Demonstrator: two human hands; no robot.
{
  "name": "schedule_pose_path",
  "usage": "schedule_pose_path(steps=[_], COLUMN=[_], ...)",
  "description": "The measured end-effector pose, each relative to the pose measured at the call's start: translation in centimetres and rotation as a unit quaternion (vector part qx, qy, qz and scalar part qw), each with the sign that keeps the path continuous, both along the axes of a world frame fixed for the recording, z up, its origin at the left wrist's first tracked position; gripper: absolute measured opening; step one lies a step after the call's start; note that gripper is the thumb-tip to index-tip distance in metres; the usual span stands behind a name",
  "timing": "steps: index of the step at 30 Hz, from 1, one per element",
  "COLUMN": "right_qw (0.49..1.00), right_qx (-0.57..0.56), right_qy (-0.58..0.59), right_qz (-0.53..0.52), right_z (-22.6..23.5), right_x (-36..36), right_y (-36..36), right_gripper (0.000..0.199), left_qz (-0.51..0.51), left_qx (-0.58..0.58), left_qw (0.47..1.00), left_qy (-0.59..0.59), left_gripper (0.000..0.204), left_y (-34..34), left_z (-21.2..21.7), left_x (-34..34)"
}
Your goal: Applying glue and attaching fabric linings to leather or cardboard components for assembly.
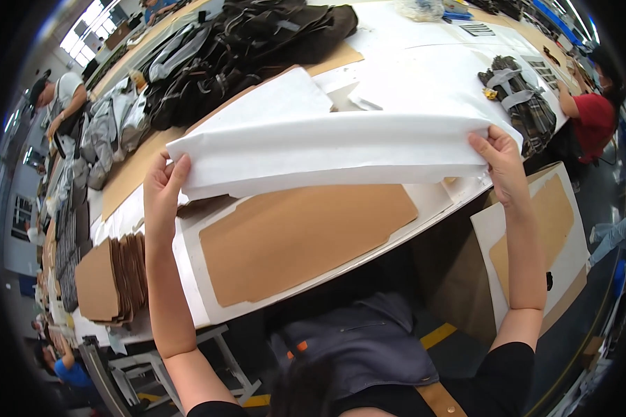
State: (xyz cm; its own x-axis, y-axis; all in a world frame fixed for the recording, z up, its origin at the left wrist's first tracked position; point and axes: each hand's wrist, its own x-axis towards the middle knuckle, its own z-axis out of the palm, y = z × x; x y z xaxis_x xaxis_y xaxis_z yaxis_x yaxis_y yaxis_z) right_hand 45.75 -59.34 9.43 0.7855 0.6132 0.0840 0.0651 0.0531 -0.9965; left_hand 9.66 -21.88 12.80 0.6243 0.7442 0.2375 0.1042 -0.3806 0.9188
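Note:
A long white sheet with lengthwise folds point(334, 149), paper or cloth, is stretched level between my two hands above the table. My left hand point(164, 177) pinches its left end, thumb on top. At the other end my right hand point(499, 161) grips the corner between thumb and fingers. Below the sheet, a brown cardboard template point(306, 243) with cut corners lies flat near the table's front edge. The held sheet hides the template's far side. Behind it, another white sheet point(264, 104) rests on the table.
A stack of brown card pieces point(111, 281) stands at the left. Dark fabric pieces point(250, 48) are heaped at the far left, and a tied plaid bundle point(518, 104) lies at the right. Beside my right arm leans a white board point(490, 243). Co-workers point(595, 111) sit and stand around.

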Motion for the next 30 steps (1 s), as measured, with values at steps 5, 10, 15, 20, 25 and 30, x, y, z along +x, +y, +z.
schedule_pose_path(steps=[5, 10, 15, 20, 25, 30], right_qw=[0.990, 0.989, 0.972, 0.979, 0.978, 0.973], right_qx=[-0.082, -0.071, -0.193, -0.110, -0.112, -0.109], right_qy=[-0.002, 0.027, 0.005, -0.093, -0.105, -0.120], right_qz=[0.114, 0.124, 0.132, 0.142, 0.144, 0.164], right_z=[-2.1, -4.2, -3.9, -5.3, -5.6, -7.6], right_x=[-2.3, -5.0, -5.7, -6.9, -6.6, -5.6], right_y=[2.7, 4.3, 4.7, 5.7, 6.0, 6.9], right_gripper=[0.031, 0.031, 0.028, 0.026, 0.025, 0.023], left_qz=[0.042, 0.064, 0.080, 0.122, 0.128, 0.126], left_qx=[-0.066, -0.180, -0.115, -0.030, -0.071, -0.031], left_qw=[0.996, 0.982, 0.983, 0.986, 0.986, 0.980], left_qy=[0.048, 0.008, 0.118, 0.110, 0.079, 0.150], left_gripper=[0.031, 0.030, 0.022, 0.021, 0.022, 0.021], left_y=[-0.8, -2.8, -3.7, -4.7, -4.6, -3.7], left_z=[-2.5, -5.3, -7.8, -9.8, -9.9, -11.3], left_x=[-7.3, -11.7, -14.2, -13.4, -13.9, -13.7])
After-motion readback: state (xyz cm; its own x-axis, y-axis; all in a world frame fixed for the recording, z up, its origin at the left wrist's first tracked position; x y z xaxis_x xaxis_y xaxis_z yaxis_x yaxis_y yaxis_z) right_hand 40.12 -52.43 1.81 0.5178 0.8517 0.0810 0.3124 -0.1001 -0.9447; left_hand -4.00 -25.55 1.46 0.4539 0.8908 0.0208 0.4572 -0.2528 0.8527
